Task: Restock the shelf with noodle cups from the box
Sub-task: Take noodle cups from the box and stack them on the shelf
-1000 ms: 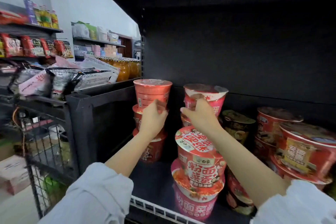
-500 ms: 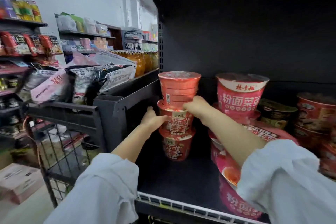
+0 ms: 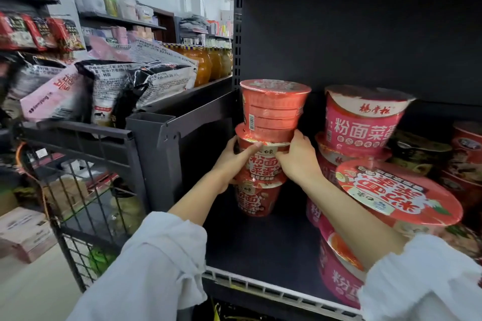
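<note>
While both hands clasp the middle noodle cup (image 3: 263, 161) of a three-high stack near the shelf's (image 3: 260, 245) left end, set back from its front edge, the left hand (image 3: 232, 161) wraps the cup's left side with its thumb lying across the rim, and the right hand (image 3: 297, 157) curls round the right side, fingers closed on the cup wall just under the lip. The top cup (image 3: 272, 109) sits on the middle one's lid and the bottom cup (image 3: 257, 200) stands on the shelf floor.

These cups look light, thin-walled and shrink-wrapped, so I judge them slick and easy to dent; a firm squeeze would likely crumple the side. The stiff rolled rim is the best place to grip, or the wall just below it, with one hand on each side. The stack seems top-heavy and the top cup rests loose, so tilting could slide it off.

Large white characters on the middle and bottom cups read 粉面菜蛋, with 白象 in small print near the rim. A barcode runs down the top cup's side. To the right, a pink cup (image 3: 362, 122) shows 杨掌柜 on its cream band and 粉面菜 below. A pink packet (image 3: 52, 96) on the neighbouring rack carries Korean lettering and the word Samyang. The box is not in view.
</note>
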Tool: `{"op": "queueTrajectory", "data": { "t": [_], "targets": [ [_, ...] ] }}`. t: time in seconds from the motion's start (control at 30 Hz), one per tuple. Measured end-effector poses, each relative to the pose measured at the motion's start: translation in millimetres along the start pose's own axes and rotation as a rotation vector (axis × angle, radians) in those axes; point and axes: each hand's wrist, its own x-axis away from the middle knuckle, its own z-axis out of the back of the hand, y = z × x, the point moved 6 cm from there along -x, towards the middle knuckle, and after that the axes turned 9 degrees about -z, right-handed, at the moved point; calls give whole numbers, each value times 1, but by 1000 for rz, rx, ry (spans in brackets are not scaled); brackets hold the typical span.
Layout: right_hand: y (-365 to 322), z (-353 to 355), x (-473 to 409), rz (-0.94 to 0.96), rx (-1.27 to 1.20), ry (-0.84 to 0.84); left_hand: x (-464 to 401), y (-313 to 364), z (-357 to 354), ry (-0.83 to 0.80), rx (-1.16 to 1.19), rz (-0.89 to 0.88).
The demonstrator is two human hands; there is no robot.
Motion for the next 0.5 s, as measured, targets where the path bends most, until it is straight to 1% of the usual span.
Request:
{"op": "queueTrajectory", "data": {
  "t": [0.1, 0.2, 0.27, 0.4, 0.43, 0.5],
  "targets": [
    [-1, -1, 1, 41, 6, -11, 1, -2, -1, -1, 22, 12],
    [-4, 0, 4, 64, 7, -29, 5, -4, -1, 79, 55, -27],
    [-1, 0, 5, 63, 10, -50, 6, -9, -1, 119, 65, 2],
    [2, 2, 8, 39, 26, -69, 14, -19, -14, 40, 254, 175],
    [1, 3, 9, 27, 14, -57, 15, -20, -17, 16, 253, 173],
    [-2, 4, 12, 9, -12, -16, 17, -21, -19, 32, 227, 153]
  ]
}}
